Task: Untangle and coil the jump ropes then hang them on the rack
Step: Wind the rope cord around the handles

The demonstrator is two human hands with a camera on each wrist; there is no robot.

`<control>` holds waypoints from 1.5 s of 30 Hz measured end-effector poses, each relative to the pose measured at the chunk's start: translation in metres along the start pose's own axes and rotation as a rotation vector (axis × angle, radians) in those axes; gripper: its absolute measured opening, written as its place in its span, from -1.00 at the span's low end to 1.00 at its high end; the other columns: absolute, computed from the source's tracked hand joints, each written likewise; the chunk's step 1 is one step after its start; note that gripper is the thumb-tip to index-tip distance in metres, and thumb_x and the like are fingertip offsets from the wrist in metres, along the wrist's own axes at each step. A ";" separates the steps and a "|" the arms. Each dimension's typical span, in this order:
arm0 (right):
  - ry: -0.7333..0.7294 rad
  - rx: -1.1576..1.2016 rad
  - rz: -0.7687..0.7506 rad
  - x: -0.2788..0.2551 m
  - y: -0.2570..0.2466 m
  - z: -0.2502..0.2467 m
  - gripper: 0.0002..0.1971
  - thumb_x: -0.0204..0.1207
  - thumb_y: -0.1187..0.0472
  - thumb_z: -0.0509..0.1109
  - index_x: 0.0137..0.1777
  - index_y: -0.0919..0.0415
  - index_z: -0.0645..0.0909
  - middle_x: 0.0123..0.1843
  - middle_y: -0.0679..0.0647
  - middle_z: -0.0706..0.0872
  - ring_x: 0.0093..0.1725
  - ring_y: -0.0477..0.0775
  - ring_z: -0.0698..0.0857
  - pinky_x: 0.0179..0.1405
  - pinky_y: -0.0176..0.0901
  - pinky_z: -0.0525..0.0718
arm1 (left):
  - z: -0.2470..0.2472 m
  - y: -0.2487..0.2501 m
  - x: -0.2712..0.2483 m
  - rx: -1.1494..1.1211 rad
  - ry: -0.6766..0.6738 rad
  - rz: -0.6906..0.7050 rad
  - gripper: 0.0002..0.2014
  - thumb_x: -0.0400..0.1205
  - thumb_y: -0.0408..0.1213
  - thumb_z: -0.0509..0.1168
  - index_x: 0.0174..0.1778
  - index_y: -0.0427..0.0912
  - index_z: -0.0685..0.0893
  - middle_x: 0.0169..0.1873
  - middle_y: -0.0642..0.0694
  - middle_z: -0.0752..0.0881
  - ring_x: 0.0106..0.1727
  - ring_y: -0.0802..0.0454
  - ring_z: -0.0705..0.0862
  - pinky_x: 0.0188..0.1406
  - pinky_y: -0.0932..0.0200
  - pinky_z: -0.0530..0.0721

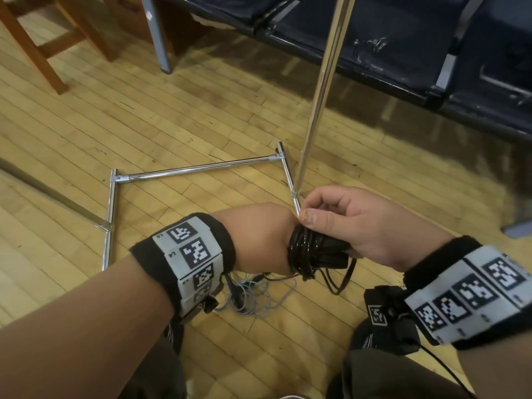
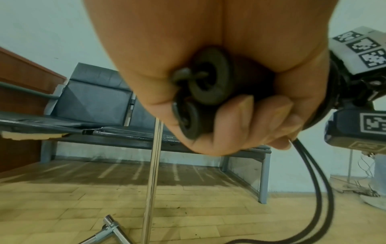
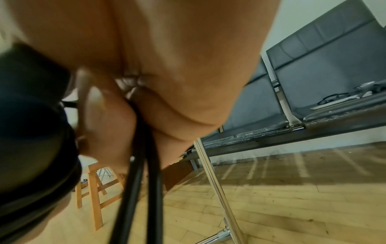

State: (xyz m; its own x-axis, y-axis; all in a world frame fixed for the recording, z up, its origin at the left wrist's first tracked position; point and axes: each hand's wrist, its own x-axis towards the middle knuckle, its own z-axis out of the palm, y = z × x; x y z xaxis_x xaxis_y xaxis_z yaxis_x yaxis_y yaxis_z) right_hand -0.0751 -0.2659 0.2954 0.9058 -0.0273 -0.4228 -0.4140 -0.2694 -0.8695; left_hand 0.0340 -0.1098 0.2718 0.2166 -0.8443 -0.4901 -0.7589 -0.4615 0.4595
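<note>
A black jump rope [image 1: 305, 250] is wound in a tight coil around its two handles. My left hand [image 1: 259, 237] grips those handles; in the left wrist view its fingers [image 2: 246, 118] curl round the two round handle ends [image 2: 208, 77]. My right hand [image 1: 313, 214] sits just right of the coil and pinches the rope between thumb and fingers. Two black strands [image 3: 144, 165] hang from that pinch and form a short loose loop [image 1: 342, 280] below the coil. A grey jump rope [image 1: 253, 298] lies tangled on the floor under my left wrist. The chrome rack's upright pole [image 1: 325, 82] rises behind my hands.
The rack's chrome base bars [image 1: 195, 168] lie on the wooden floor ahead. A dark row of bench seats [image 1: 403, 44] stands beyond it, and a wooden stool [image 1: 43, 44] at the far left. My knees are at the bottom edge.
</note>
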 end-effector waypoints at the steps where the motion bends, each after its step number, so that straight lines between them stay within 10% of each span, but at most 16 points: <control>1: 0.002 0.002 0.033 0.000 -0.002 0.001 -0.56 0.37 -0.28 0.41 0.02 0.05 0.75 -0.20 0.00 0.83 -0.33 -0.17 0.78 -0.42 -0.44 0.65 | -0.001 -0.001 0.000 -0.024 0.022 -0.005 -0.66 0.63 -0.11 0.49 -0.40 0.11 0.52 -0.52 0.08 0.56 -0.53 0.36 0.56 -0.59 0.51 0.43; 4: 0.004 -0.094 0.120 0.000 -0.004 0.001 -0.42 0.35 -0.45 0.26 0.03 0.01 0.73 -0.36 -0.07 0.76 -0.57 -0.25 0.62 -0.62 -0.50 0.47 | -0.003 -0.003 -0.002 -0.035 0.063 -0.047 -0.76 0.63 -0.08 0.49 -0.32 0.10 0.61 -0.45 0.07 0.64 -0.49 0.27 0.59 -0.59 0.47 0.41; 7: -0.078 -0.190 0.223 0.000 -0.003 -0.001 -0.25 0.37 -0.59 0.14 0.10 0.05 0.71 -0.35 0.23 0.66 -0.56 0.10 0.48 -0.64 -0.17 0.43 | -0.003 -0.001 -0.005 -0.053 0.088 -0.049 -0.90 0.64 -0.04 0.47 -0.14 0.06 0.76 -0.35 0.05 0.73 -0.36 0.19 0.67 -0.43 0.33 0.53; 17: 0.022 0.065 0.130 0.007 0.004 -0.007 -0.40 0.54 -0.35 0.27 0.05 0.23 0.76 -0.45 0.10 0.56 -0.55 0.07 0.28 -0.64 -0.13 0.17 | -0.017 -0.002 -0.008 0.054 0.313 -0.155 -0.81 0.65 0.07 0.40 -0.17 0.12 0.57 -0.26 0.10 0.66 -0.23 0.12 0.62 -0.37 0.20 0.49; 21: 0.086 0.156 0.032 0.007 0.002 -0.008 -0.53 0.66 -0.28 0.22 -0.03 0.03 0.81 -0.42 0.02 0.68 -0.56 0.07 0.29 -0.63 -0.10 0.22 | -0.016 -0.015 -0.005 0.031 0.555 -0.225 -0.59 0.56 0.00 0.51 0.31 0.07 0.65 0.16 0.07 0.64 0.19 -0.01 0.61 0.06 0.13 0.59; 24: 0.190 0.180 -0.004 0.008 0.001 -0.007 -0.50 0.66 -0.31 0.21 0.05 0.06 0.80 -0.30 0.19 0.69 -0.53 0.10 0.31 -0.56 -0.06 0.26 | -0.019 -0.025 -0.005 -0.358 0.673 -0.392 -0.17 0.52 -0.13 0.58 0.69 0.05 0.34 0.46 0.01 0.52 0.24 0.02 0.65 0.08 0.13 0.69; 30: 0.451 0.152 -0.051 0.019 -0.005 0.013 -0.55 0.70 -0.27 0.20 0.07 0.03 0.78 -0.22 -0.06 0.84 -0.43 -0.27 0.71 -0.46 -0.44 0.59 | -0.007 -0.004 0.001 -1.501 0.441 -0.272 -0.47 0.71 0.22 0.36 0.32 -0.19 0.75 0.02 -0.16 0.86 0.05 -0.12 0.84 0.22 -0.15 0.83; 36: 0.467 -0.214 -0.116 0.025 -0.004 0.037 -0.62 0.70 -0.30 0.14 0.17 -0.20 0.72 -0.11 -0.28 0.80 -0.05 -0.32 0.72 -0.20 -0.32 0.63 | -0.001 0.006 0.003 -1.741 0.463 -0.243 -0.52 0.75 0.06 0.38 0.31 -0.33 0.76 0.19 -0.40 0.83 0.15 -0.31 0.85 0.21 -0.35 0.82; 45: 0.281 -0.204 -0.213 0.013 -0.012 0.020 -0.80 0.73 -0.06 0.28 0.22 -0.23 0.71 -0.11 -0.30 0.83 -0.05 -0.31 0.76 -0.16 -0.57 0.59 | -0.013 -0.005 -0.005 -1.670 0.512 -0.244 -0.63 0.74 -0.27 0.34 0.36 -0.49 0.61 -0.21 -0.33 0.75 -0.37 -0.22 0.81 -0.42 0.01 0.77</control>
State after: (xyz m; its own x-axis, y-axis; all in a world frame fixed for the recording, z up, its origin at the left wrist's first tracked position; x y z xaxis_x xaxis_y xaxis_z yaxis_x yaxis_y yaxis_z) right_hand -0.0599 -0.2441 0.2947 0.9705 -0.2047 -0.1276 -0.2134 -0.4825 -0.8495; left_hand 0.0453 -0.1070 0.2814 0.6209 -0.5616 -0.5470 0.6278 -0.0617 0.7760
